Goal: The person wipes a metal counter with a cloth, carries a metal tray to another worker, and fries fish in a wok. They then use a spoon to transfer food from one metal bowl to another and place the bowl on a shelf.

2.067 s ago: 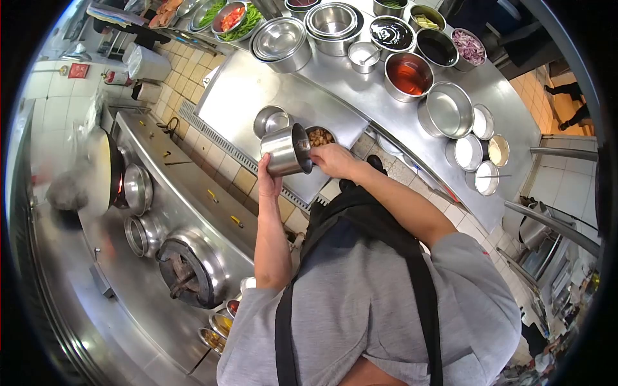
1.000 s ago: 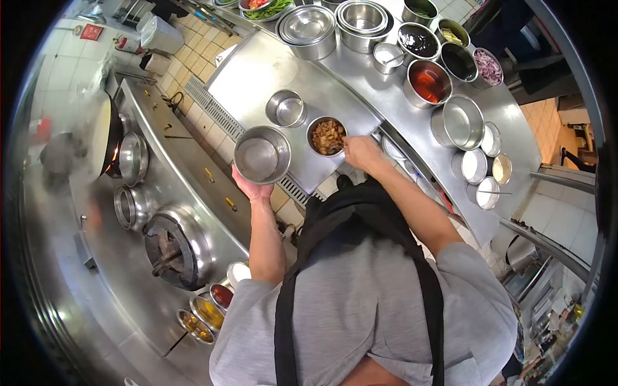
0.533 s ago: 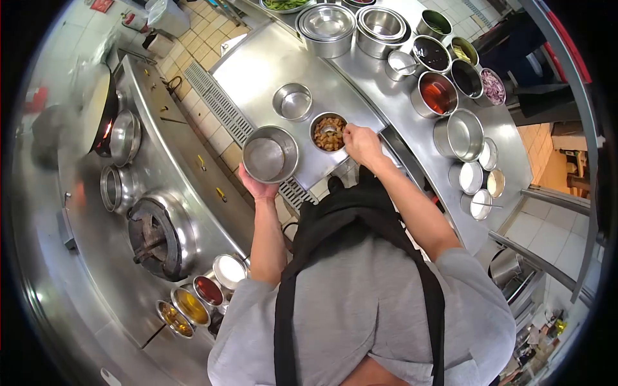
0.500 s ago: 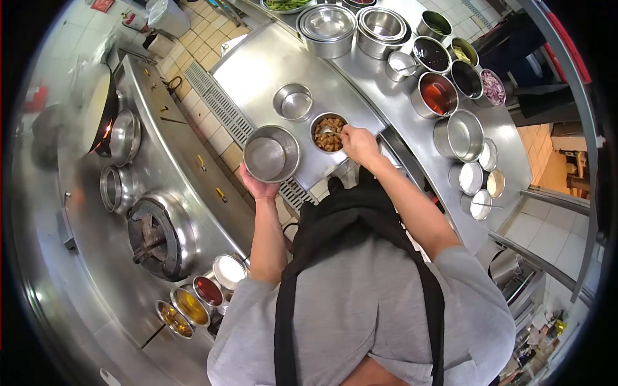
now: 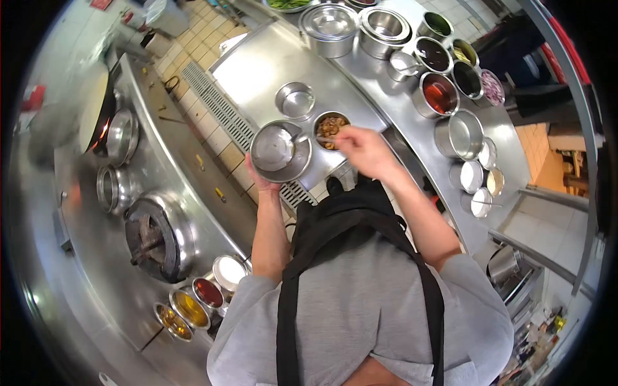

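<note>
My left hand (image 5: pixel 262 175) grips a round steel pot (image 5: pixel 295 171) from its lower side and holds it tilted above the steel table. My right hand (image 5: pixel 364 151), closed around the handle of a metal spoon (image 5: pixel 302 137), keeps the spoon's head over the mouth of that pot. Whether anything lies in the spoon is too blurred to tell. Just beyond the right hand stands a small steel pot (image 5: pixel 317 132) of brown chunks, its near side partly covered by the hand. Another steel pot (image 5: pixel 295 114) stands behind the held one.
Along the right counter (image 5: pixel 412 138) stand several steel pots of sauces and chopped ingredients. To the left is a stove with a burner (image 5: pixel 151 238) and a wok (image 5: pixel 96 109) with flame beside it. Seasoning bowls (image 5: pixel 209 293) line the stove's near edge.
The spoon has come out of the brown chunks and swung left over the held pot. My left hand has shifted slightly right with that pot.
</note>
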Available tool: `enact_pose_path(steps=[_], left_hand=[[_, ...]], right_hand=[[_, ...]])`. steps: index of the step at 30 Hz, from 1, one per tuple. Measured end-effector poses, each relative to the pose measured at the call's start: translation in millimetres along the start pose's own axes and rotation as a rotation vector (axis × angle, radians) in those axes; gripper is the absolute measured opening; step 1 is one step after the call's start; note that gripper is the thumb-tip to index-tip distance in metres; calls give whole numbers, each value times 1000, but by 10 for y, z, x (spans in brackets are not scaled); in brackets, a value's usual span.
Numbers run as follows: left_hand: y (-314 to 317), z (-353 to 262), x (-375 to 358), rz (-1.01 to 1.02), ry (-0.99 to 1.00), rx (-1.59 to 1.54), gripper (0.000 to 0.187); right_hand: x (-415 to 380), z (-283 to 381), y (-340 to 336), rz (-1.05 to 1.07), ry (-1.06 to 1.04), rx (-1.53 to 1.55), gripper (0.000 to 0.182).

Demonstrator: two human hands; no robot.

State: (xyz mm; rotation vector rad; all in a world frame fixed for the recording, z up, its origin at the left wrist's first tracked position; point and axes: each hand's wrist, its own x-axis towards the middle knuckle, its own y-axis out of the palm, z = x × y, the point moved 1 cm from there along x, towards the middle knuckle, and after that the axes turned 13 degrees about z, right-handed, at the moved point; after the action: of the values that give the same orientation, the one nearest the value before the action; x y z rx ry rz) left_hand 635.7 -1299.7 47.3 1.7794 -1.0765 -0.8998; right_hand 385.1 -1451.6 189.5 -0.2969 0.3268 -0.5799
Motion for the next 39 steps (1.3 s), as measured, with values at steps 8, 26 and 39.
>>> enact_pose_path(steps=[8,26,39], left_hand=[[100,336,79,-50,-100,156,67],[1627,2139,306,303,-1073,-44,89],[1069,2365,39,279,-1057,682,57]], right_hand=[[-129,-166,236,13,351,80,39],[-2065,-1018,-1012,-244,217,677,8],[-3813,-2277,-3645,-1205,176,549,9]])
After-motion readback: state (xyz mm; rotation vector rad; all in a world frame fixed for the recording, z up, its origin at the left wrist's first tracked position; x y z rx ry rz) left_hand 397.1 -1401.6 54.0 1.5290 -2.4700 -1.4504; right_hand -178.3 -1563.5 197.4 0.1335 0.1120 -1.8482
